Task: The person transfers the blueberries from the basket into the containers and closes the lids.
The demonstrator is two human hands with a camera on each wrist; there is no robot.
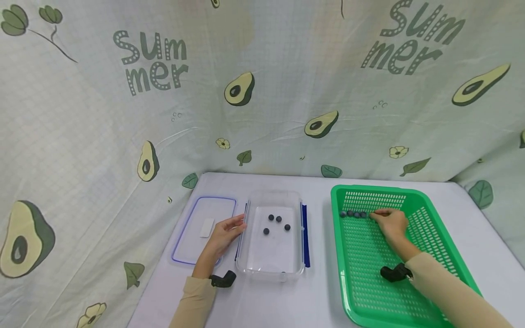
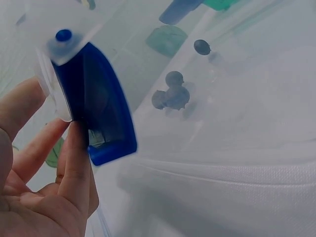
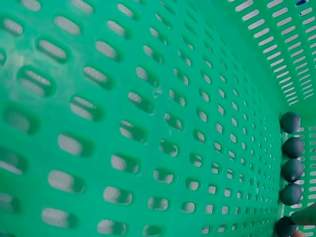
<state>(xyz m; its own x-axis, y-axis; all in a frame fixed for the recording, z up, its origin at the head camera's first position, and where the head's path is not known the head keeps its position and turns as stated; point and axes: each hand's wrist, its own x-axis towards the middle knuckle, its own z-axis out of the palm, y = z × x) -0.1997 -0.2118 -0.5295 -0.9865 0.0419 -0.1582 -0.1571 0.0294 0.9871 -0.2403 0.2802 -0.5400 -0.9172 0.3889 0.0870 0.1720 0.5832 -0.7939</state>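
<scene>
My left hand point(image 1: 223, 234) is at the left side of a clear plastic container point(image 1: 270, 255), gripping its edge by a blue latch point(image 2: 111, 113) that hangs unclipped. Several blueberries point(image 1: 271, 217) lie scattered on the container's floor; in the left wrist view a few blueberries point(image 2: 174, 94) sit clustered. Over in the green basket point(image 1: 342, 273), my right hand point(image 1: 393, 224) pinches one blueberry point(image 3: 285, 227) between thumb and fingertip, at the near end of a row. The other blueberries point(image 3: 292, 170) of that row stand side by side along the basket's far wall.
A clear lid point(image 1: 188, 241) with a blue-purple rim lies flat left of the container, a small white block point(image 1: 207, 228) on it. Another blue latch point(image 1: 306, 237) sticks out on the container's right side. Behind the table hangs a printed curtain point(image 1: 279, 146).
</scene>
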